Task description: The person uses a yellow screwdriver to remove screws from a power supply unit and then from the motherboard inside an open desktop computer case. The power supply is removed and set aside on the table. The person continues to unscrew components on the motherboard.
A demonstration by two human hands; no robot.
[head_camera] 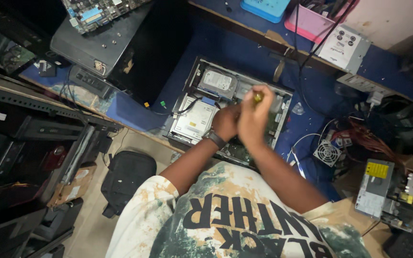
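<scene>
right hand fisted around yellow-handled screwdriver, fingers curled tight, over open desktop case on blue bench. left hand alongside, touching it; finger state unclear. risk: tip slips, gouging the board beside the hard drive.

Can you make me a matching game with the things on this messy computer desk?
Match each thing to its place.

Things:
1. silver hard drive
2. small grey fan
3. black backpack
4. right hand

Places:
A. on the floor beside the desk
B. wrapped around a yellow-handled tool
C. inside the open computer case, near its far end
D. lying loose on the blue desk, right of the case

Pairs: 1-C, 2-D, 3-A, 4-B
</scene>
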